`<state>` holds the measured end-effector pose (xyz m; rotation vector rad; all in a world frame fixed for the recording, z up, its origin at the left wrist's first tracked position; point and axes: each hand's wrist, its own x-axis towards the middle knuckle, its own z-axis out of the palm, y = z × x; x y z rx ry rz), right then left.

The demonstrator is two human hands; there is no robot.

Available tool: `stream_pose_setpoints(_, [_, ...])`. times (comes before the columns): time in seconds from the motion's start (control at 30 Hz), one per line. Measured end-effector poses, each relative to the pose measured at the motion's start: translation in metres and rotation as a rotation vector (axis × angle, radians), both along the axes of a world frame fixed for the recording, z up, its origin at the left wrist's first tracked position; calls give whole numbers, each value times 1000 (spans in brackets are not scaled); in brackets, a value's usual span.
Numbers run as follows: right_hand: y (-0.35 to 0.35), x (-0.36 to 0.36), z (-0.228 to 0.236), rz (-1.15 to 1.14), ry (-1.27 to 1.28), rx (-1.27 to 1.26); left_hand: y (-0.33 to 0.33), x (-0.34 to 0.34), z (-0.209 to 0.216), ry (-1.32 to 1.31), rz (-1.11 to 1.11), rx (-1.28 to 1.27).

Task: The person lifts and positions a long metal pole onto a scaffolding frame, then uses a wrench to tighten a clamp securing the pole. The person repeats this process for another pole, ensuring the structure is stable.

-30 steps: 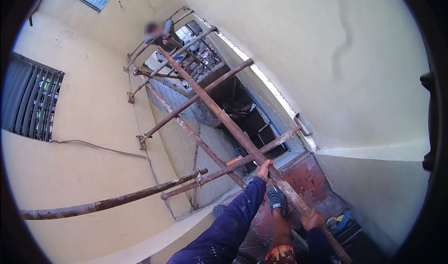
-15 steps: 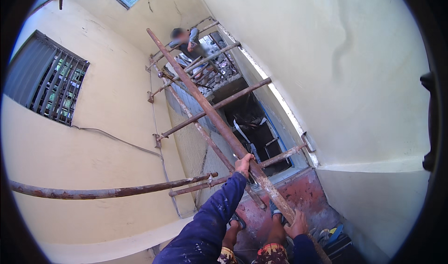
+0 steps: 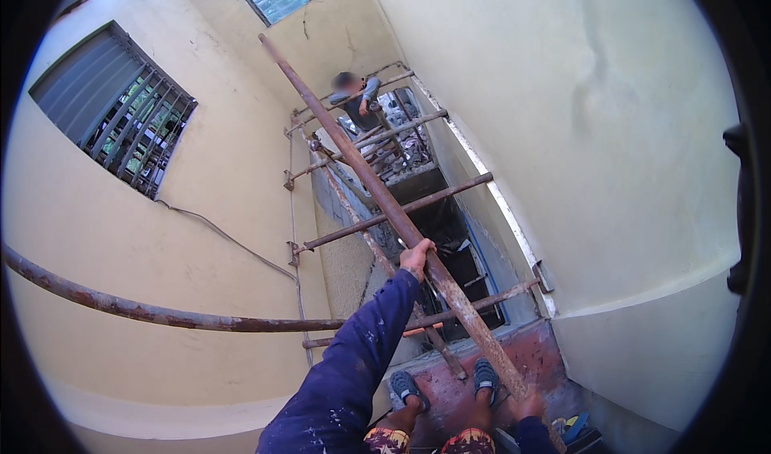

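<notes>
A long rusty metal pipe [image 3: 368, 173] slants up across the view, from low right to high left. My left hand [image 3: 418, 260] is closed around its middle part, arm stretched forward. Lower down, my right hand [image 3: 526, 406] is closed on the near part of the same pipe, its fingers partly hidden. Beyond my left hand the pipe passes over rusty crossbars [image 3: 454, 193] fixed between the walls. A thinner rusty pipe [image 3: 377, 249] lies slanting beneath it, its near end close to my feet.
Past my feet on the red floor [image 3: 530, 362] drops a dark opening [image 3: 446, 229]. Another person [image 3: 353, 105] leans on the far rails beside rubble. A rusty pipe [image 3: 161, 316] enters from the left. Walls flank both sides; a barred window [image 3: 132, 121] is at left.
The whole scene has shifted somewhat rightward as my view turned, and my shoes show more fully. Both hands keep hold of the pipe; my right hand sits lower in view.
</notes>
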<state>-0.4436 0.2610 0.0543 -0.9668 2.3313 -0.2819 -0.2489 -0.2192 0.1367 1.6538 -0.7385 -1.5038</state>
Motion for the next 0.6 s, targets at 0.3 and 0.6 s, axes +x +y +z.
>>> stream_pose_setpoints(0.3, [87, -8, 62, 110, 65, 25, -96, 78, 90, 57, 26, -174])
stream_pose_setpoints(0.6, [80, 78, 67, 38, -136, 176, -106, 132, 94, 33, -16, -193])
